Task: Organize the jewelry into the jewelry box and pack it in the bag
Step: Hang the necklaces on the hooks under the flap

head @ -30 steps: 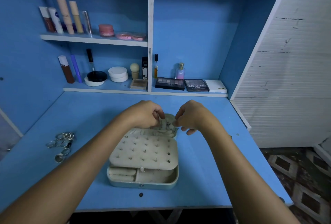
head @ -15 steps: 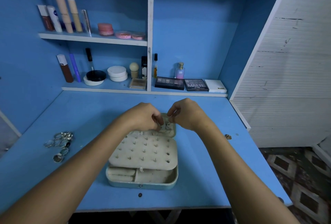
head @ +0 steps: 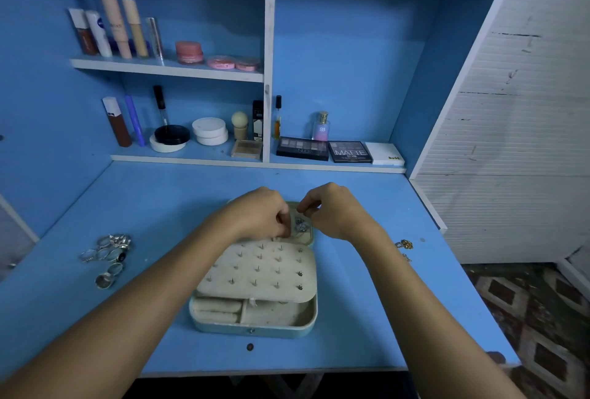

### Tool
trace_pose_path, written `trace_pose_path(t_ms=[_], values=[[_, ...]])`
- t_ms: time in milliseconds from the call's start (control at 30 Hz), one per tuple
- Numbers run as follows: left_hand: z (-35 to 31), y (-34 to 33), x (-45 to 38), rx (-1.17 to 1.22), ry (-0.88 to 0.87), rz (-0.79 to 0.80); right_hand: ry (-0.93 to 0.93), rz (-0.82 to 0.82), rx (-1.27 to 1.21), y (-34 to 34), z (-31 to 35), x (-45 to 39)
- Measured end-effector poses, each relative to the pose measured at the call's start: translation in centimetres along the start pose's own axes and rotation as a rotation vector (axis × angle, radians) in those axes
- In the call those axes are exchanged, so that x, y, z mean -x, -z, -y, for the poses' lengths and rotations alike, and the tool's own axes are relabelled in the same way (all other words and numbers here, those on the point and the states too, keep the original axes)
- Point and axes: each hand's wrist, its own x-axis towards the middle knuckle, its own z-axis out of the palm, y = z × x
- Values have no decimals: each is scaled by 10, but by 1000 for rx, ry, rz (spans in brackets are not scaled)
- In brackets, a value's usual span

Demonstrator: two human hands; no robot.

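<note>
One blue worktop (head: 134,207) carries one open jewelry box (head: 255,319) at its middle, with a cream panel (head: 258,271) of small pegs laid over the box. Two bare hands meet over the far lid section. The left hand (head: 255,216) is curled, fingertips down at the panel's far edge; what it grips cannot be told. The right hand (head: 335,213) pinches something tiny just above a silver piece (head: 300,225) lying in the lid. A cluster of silver rings (head: 107,255), too tangled to count, lies at the left. One gold chain (head: 404,245) lies by the right forearm. Three palettes (head: 338,151) sit on the lower shelf.
</note>
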Motion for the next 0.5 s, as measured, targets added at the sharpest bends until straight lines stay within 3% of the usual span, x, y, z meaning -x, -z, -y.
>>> trace_pose_path(t_ms=[133,267,500], values=[[1,-4,-3,-94,-26,-2,24,-11,-21,0,-2,-1],[1,-2,-3,-9,-72,-58,15,-70,-71,-1,-6,1],[-4,-4,-5,-30,-144,9,-149,3,-89,3,-12,12]])
